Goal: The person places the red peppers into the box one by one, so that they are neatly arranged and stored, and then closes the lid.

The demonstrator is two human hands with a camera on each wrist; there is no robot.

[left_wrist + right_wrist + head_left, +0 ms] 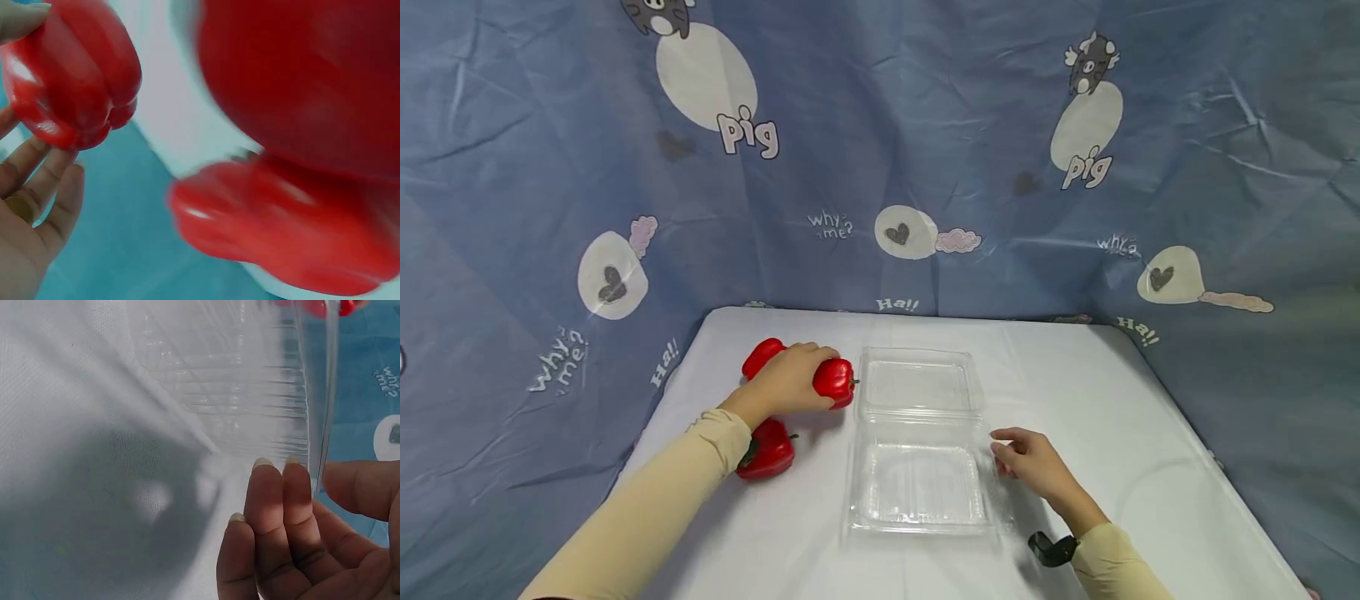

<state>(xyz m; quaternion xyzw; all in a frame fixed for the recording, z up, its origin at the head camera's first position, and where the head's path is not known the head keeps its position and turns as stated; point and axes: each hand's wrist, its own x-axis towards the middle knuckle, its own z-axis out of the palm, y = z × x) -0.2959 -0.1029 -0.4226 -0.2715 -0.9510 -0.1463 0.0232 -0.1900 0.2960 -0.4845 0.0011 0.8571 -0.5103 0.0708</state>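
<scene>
In the head view my left hand (793,377) grips a glossy red bell pepper (835,383) left of the clear plastic clamshell container (917,417). The left wrist view shows the thumb on one side of this pepper (75,75) and the fingers beneath. A second red pepper (763,357) lies behind that hand, and a third (769,452) lies near the wrist, partly covered by the sleeve. My right hand (1033,462) is at the container's right edge. In the right wrist view its thumb and fingertips pinch the container's rim (328,394) from both sides.
The container lies unfolded, its flat lid (917,382) towards the back and its ribbed tray (925,527) towards me. A white cloth covers the table (1150,483). Behind and beside it hangs a blue printed curtain (985,275). A black band (1051,550) circles the right wrist.
</scene>
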